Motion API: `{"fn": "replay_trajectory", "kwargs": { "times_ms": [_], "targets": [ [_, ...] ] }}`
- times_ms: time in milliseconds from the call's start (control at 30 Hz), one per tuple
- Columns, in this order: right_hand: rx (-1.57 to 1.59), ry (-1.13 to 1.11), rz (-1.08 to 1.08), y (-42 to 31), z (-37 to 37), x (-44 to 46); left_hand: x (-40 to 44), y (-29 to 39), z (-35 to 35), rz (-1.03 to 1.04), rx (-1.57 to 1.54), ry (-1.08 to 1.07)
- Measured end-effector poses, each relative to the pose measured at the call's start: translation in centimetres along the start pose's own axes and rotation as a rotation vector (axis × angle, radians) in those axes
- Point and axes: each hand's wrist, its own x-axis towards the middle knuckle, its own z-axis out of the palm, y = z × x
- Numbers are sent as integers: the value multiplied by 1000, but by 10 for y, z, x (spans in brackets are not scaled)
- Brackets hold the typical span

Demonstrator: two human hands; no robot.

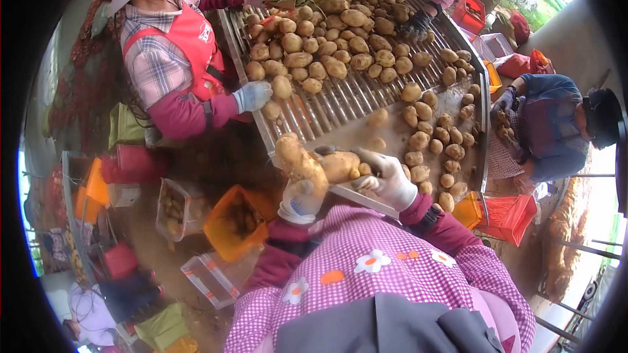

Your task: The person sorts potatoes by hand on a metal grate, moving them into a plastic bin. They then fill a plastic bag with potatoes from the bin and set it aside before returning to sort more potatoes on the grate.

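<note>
My left hand (300, 200), in a pale work glove, is wrapped round the lower end of a large, knobbly potato (299, 160) held upright. My right hand (390, 180), also gloved, grips an oblong potato (340, 167) lying sideways, with a small potato (364, 169) by its fingers. The two larger potatoes meet or overlap in front of my apron; whether they touch is unclear. Both hands are at the near end of the sorting table (353, 112), where many loose potatoes (420, 139) lie on the metal surface to the right.
A co-worker in a red apron (190, 46) stands at the left, one gloved hand by the potatoes. Another person (549, 124) bends at the right, holding potatoes. An orange crate (221, 230) and a clear crate (159, 212) stand below left; a red bin (510, 219) is at the right.
</note>
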Motion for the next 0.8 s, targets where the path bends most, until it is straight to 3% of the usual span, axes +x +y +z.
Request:
{"fn": "replay_trajectory", "kwargs": {
  "times_ms": [267, 333, 533, 567, 633, 700, 800],
  "targets": [
    [341, -207, 308, -20, 12, 9, -24, -12, -46, -65, -270, 192],
    [302, -267, 326, 11, 12, 4, -35, 0, -36, -102, -344, 343],
    [16, -196, 473, 50, -6, -26, -120, 0, -108, -8, -428, 551],
    [-40, -199, 502, 60, -11, -33, -136, 2, -122, 12, -449, 500],
    [-94, -188, 576, 56, -14, -39, -177, 1, -157, 93, -482, 792],
    [-129, -203, 588, 60, -15, -46, -198, 20, -164, 244, -461, 814],
    [-151, -230, 599, 58, -15, -47, -230, 37, -215, 229, -494, 1139]
  ]
}}
